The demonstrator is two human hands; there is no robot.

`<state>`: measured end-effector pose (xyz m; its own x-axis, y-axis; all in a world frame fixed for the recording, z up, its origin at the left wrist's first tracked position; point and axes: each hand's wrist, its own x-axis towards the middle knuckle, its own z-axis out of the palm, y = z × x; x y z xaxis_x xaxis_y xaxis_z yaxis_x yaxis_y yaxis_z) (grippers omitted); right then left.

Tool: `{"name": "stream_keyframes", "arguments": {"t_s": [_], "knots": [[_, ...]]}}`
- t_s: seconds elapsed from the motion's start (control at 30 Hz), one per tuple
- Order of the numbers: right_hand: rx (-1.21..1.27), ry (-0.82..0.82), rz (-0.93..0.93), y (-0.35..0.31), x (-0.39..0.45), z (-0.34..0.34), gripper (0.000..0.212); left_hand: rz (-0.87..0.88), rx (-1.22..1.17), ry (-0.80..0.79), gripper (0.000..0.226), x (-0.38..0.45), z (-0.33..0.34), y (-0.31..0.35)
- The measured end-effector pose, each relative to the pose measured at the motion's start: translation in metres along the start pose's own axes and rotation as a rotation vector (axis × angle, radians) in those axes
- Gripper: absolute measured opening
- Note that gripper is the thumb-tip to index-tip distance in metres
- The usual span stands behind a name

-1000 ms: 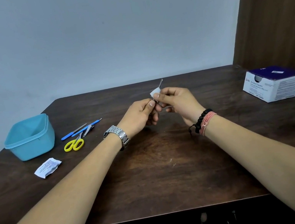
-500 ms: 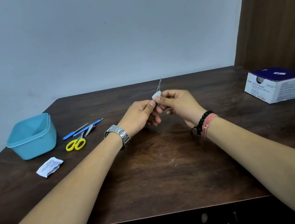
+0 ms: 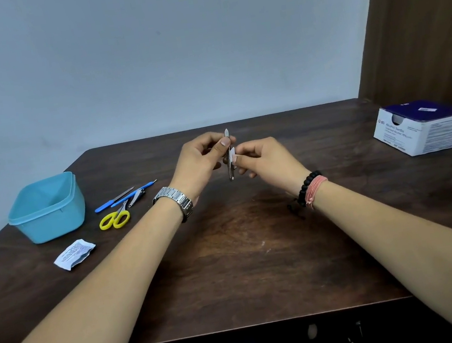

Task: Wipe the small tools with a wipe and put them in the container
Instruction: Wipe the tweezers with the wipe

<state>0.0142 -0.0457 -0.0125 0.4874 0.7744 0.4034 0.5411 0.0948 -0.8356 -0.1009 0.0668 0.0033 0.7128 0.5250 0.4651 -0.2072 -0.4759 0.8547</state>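
light blue container (image 3: 50,218), yellow scissors (image 3: 115,219), dark brown table (image 3: 250,272).

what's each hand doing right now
Left hand: fingers pinch the metal tweezers, held upright.
Right hand: fingers pinch a small white wipe against the tweezers.

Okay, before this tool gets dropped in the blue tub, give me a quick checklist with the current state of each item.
1. Tool held: left hand pinches the metal tool upright. Ok.
2. Wipe on tool: right hand pinches the wipe against it. Ok.
3. Whole tool wiped: cannot tell.
4. Container open, lid off. Ok.
5. Other tools waiting: scissors, nail clipper and two blue-handled tools lie beside the container, not in it. Not ok.
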Motion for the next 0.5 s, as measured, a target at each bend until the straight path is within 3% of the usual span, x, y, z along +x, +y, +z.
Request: {"name": "stream_keyframes", "arguments": {"t_s": [0.5], "knots": [[-0.115,-0.089,0.003,-0.0002,-0.0001,-0.0018,0.012,-0.035,-0.012,0.099,0.008,0.0025,-0.0004,-0.0019]]}}
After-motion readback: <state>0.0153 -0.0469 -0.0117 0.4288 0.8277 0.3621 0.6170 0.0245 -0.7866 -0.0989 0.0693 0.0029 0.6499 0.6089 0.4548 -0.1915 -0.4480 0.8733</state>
